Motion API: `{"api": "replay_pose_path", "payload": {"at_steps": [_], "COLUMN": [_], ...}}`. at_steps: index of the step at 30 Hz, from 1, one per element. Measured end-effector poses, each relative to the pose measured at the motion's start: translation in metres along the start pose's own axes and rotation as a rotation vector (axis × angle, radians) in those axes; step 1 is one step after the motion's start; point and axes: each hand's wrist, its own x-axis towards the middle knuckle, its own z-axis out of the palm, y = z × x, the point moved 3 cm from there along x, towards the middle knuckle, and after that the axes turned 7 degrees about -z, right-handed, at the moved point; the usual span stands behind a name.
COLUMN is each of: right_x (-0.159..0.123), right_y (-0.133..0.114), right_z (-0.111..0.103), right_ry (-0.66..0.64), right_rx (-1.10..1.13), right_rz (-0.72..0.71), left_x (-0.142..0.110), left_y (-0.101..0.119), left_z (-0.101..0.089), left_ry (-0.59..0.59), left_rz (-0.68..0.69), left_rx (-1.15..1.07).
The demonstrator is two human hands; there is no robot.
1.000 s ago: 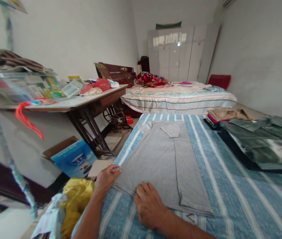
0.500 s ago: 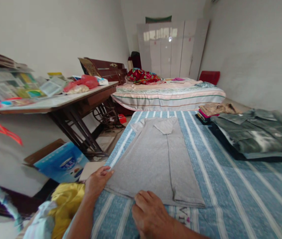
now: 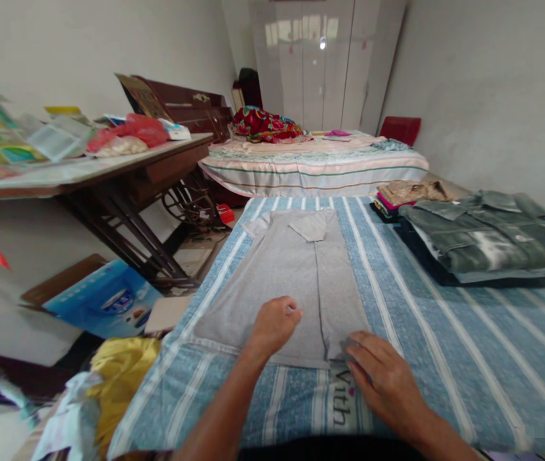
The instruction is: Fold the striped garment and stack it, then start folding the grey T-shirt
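A grey collared shirt (image 3: 272, 282) lies folded lengthwise on the blue striped bedspread (image 3: 416, 384), its collar at the far end and its hem towards me. Over the lower middle of the shirt is my left hand (image 3: 275, 330), its fingers curled in, with no cloth visible in them. My right hand (image 3: 385, 378) is at the near right corner of the hem. Its fingers are bent around the cloth there, and the fingertips are partly hidden.
To the right lies a stack of folded clothes with a dark green jacket (image 3: 488, 240) on top, beside a smaller folded pile (image 3: 409, 195). A cluttered sewing table (image 3: 157, 160) stands at left. Yellow cloth (image 3: 121, 378) is at the bed's near left.
My left hand has left the near left hem corner and moved right, over the shirt. My right hand has gone from the hem's middle to its right corner. The view has tilted down.
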Motion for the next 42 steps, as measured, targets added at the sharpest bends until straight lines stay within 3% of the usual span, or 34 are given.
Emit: {"api": "replay_pose_path", "payload": {"at_steps": [4, 10, 18, 28, 42], "right_x": [0.008, 0.018, 0.014, 0.013, 0.01], "right_y": [-0.01, -0.015, -0.014, -0.018, -0.019], "right_z": [0.012, 0.022, 0.028, 0.03, 0.035], "right_ry": [-0.069, -0.089, 0.024, 0.107, 0.104], "right_rx": [-0.011, -0.021, -0.015, 0.009, 0.108], "right_rz": [-0.029, -0.057, -0.081, -0.098, -0.104], "left_x": [0.013, 0.023, 0.026, 0.023, 0.009], "left_y": [0.033, 0.04, 0.036, 0.034, 0.041], "left_z": [0.038, 0.054, 0.06, 0.048, 0.04], "left_ry": [-0.116, -0.177, -0.298, -0.132, -0.13], "left_rz": [0.016, -0.064, -0.133, -0.022, 0.07], "left_rx": [0.094, 0.139, -0.033, 0.066, 0.252]}}
